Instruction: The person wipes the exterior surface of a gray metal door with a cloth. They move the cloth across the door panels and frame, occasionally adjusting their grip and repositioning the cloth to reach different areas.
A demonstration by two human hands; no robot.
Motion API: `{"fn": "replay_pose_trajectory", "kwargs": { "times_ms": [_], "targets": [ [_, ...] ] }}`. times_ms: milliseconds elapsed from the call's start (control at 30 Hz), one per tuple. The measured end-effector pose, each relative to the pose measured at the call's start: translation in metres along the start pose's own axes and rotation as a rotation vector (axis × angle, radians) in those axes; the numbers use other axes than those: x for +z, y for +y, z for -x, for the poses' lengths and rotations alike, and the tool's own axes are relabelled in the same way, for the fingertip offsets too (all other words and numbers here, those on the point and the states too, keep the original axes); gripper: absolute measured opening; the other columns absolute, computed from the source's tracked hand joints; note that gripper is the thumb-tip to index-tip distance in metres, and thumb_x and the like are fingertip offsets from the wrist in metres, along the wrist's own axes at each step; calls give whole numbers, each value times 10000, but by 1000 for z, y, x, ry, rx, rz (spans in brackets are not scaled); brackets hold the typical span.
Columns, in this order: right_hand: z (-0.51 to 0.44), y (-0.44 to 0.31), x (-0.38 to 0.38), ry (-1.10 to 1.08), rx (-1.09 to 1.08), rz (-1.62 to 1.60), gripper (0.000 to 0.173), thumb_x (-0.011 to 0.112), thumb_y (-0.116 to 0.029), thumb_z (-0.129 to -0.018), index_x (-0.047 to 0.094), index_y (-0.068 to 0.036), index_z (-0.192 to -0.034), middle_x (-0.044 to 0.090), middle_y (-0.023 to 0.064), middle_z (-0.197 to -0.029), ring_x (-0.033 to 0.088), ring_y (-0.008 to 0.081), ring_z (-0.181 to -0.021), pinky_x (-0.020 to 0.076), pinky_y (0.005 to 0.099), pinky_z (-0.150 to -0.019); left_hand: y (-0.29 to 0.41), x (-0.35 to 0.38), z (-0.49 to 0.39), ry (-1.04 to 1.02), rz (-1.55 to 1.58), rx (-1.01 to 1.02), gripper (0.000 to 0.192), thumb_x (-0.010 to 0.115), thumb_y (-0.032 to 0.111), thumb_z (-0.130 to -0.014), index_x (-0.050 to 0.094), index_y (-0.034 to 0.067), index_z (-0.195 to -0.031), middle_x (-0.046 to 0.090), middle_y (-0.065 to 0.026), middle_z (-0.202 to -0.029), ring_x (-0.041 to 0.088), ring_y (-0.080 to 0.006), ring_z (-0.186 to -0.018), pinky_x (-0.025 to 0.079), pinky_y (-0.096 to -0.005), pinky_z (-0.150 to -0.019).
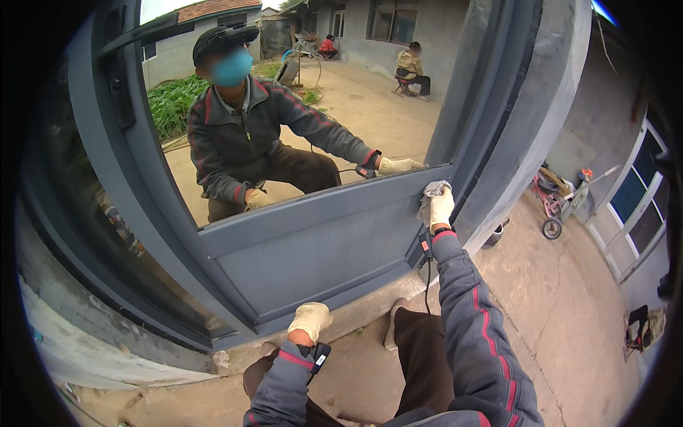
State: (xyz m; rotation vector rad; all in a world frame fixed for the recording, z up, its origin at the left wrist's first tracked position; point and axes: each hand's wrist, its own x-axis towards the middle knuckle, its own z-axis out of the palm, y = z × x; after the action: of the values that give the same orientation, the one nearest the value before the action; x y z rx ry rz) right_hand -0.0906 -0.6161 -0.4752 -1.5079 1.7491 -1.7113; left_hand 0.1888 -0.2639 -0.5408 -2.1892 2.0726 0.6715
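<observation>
Before me stands a grey metal door with a ribbed lower panel [325, 251] and a reflective glass pane [368, 112] above it. My right hand [442, 207], in a pale glove, presses a crumpled grey cloth [429, 198] against the right end of the door's middle rail [320, 205]. My left hand [311, 320], gloved too, hangs low by the panel's bottom edge above my left knee. Its fingers are curled and their tips are hidden, so I cannot see anything in it. A small wired device is strapped at each wrist.
A black door handle [139, 37] juts out at the upper left. The concrete jamb [523, 128] borders the door on the right. Beyond it are a dark bucket [496, 235], a pink child's tricycle [549, 205] and a white-framed door [635, 197]. The glass reflects me and two seated people.
</observation>
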Motion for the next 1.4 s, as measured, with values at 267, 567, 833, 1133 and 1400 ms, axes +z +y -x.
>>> {"fn": "replay_pose_trajectory", "kwargs": {
  "times_ms": [267,567,833,1133,1400],
  "targets": [
    [-20,26,31,15,505,-917,362,419,-321,-992,647,-40,-1003,636,36,-881,547,168,-767,437,270,-705,1,-5,2,0,-6,0,406,575,369,-816,701,11,-960,667,-195,-1024,631,-362,-995,503,-436,-857],
    [140,-88,30,-232,253,-404,350,533,-62,-882,509,-36,-1230,627,98,-887,627,225,-724,514,356,-596,-10,-5,11,73,48,0,293,611,264,-798,710,23,-932,671,-205,-966,650,-372,-938,519,-443,-796],
    [236,-132,58,-406,192,-271,615,665,-149,-822,423,48,-1352,567,209,-1258,562,298,-1156,415,327,-982,-19,-8,18,113,102,-20,262,615,210,-785,711,20,-938,670,-213,-956,653,-371,-933,518,-449,-799],
    [319,-190,65,-721,231,-137,638,716,-124,-788,440,53,-1336,603,167,-1209,588,245,-1097,444,296,-947,-30,0,17,191,211,-37,253,591,224,-780,721,80,-943,683,-157,-987,649,-328,-980,519,-431,-804],
    [243,-127,53,-649,509,-692,377,738,24,-690,635,16,-1053,675,94,-974,643,198,-830,509,304,-758,-25,1,14,183,48,-33,213,617,163,-744,722,24,-867,678,-215,-897,672,-367,-873,535,-448,-733]
  ]
}}
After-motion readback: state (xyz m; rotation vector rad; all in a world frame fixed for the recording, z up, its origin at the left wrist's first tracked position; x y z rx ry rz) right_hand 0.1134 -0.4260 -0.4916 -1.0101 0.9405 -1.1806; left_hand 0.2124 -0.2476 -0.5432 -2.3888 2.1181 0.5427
